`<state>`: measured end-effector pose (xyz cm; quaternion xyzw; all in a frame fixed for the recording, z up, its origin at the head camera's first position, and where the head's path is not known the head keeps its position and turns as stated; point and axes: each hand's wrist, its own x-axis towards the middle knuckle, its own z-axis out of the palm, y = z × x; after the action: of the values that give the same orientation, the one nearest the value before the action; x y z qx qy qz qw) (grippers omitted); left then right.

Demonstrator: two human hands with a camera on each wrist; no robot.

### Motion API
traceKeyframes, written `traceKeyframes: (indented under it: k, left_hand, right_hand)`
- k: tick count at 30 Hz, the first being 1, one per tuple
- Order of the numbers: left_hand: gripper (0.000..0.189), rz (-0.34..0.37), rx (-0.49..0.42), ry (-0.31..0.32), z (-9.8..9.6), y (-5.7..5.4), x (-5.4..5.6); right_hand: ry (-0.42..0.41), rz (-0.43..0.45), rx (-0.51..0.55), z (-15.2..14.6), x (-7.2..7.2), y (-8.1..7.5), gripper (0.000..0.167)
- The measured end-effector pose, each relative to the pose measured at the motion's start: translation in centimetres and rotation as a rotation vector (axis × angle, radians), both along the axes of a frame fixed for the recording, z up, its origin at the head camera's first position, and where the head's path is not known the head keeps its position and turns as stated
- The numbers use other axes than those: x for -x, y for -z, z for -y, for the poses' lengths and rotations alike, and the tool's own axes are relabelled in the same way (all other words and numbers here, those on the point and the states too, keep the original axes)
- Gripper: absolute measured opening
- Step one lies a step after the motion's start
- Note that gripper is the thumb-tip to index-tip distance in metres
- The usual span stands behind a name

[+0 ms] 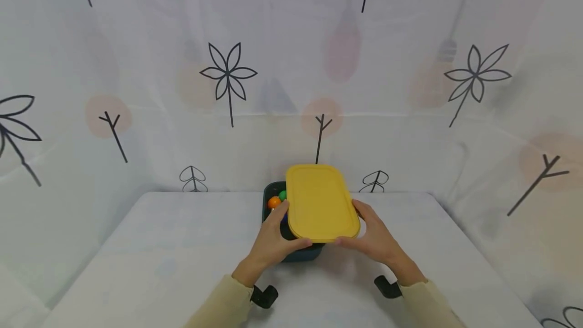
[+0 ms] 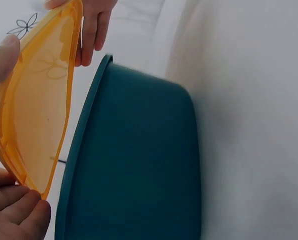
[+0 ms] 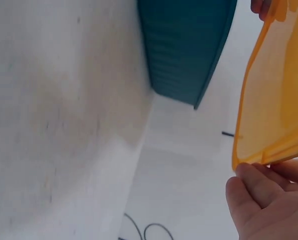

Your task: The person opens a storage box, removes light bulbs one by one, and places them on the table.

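Observation:
Both hands hold a yellow rectangular lid [image 1: 322,201] with rounded corners, raised above a dark teal plastic box [image 2: 144,150]. The left hand [image 1: 272,239] grips the lid's left side, its thumb at the near edge. On the right side, the right hand [image 1: 375,234] pinches the lid in the same way, thumb along the near edge. Below the lid, the box stands on the table, its rim apart from the lid in the left wrist view. An orange ball [image 1: 274,202] and a green ball [image 1: 283,195] show inside; the lid hides most of the contents.
A white table [image 1: 191,247] lies under the box, which stands toward its far edge. Behind it hangs a pale cloth backdrop [image 1: 273,65] printed with plants. Dark straps with small devices [image 1: 264,296] sit at both wrists.

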<state>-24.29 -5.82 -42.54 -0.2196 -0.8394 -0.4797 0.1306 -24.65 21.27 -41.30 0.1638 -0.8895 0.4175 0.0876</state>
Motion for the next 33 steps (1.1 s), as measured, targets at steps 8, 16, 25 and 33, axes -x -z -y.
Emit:
traceKeyframes:
  k: [8,16,25,33]
  left_hand:
    - [0.093,-0.027,-0.016,0.026,-2.7,0.0,0.3]
    - [0.094,0.003,-0.031,0.053,-5.3,0.1,0.3]
    - [0.092,0.036,-0.092,0.072,-7.6,0.1,0.6]
    - [0.091,0.078,-0.145,0.076,-9.6,0.0,0.7]
  right_hand:
    - [0.011,0.019,-0.023,-2.6,-0.1,-0.1,0.107]
    - [0.002,0.022,-0.019,-5.2,-0.5,-0.2,0.104]
    - [-0.003,0.02,-0.005,-7.5,-0.4,-0.1,0.103]
    - [-0.012,0.027,0.008,-9.2,-0.3,0.0,0.1]
